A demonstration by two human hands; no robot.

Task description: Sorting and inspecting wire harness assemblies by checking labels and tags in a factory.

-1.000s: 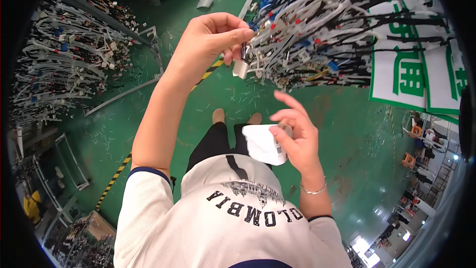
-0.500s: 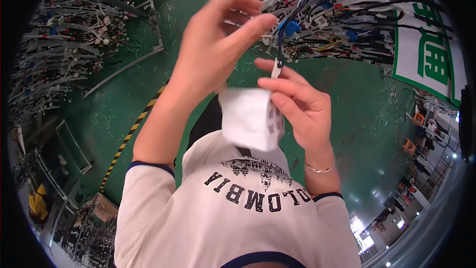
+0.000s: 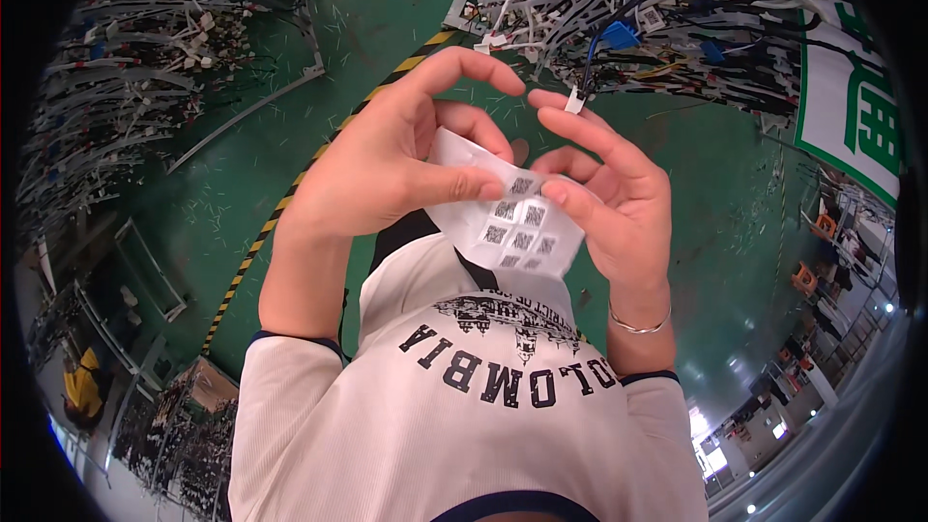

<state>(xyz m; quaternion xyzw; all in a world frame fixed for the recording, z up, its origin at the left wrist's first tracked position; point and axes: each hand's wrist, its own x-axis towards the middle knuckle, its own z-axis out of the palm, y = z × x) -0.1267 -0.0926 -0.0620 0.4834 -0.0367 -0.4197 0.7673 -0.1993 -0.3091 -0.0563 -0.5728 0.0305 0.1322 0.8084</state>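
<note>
A white sheet of labels printed with small square black codes is held in front of my shirt. My left hand pinches its upper edge, the thumb lying on the printed face and the index finger arched above. My right hand grips the same edge with its thumb, beside the left thumb. A small white connector on dark wires sits at the raised fingertips of my right hand, apparently between two fingers. The wires run up from it to the hanging bundle. The fingers behind the sheet are partly hidden.
Dense bundles of wire harnesses hang at the upper right, with a blue connector among them. More harnesses fill the upper left. A green-and-white sign stands at right. Black-and-yellow tape crosses the green floor.
The label sheet has turned so that its printed face shows. My left hand has come down from near the wires and taken its edge. The right hand has shifted slightly right, the connector with it.
</note>
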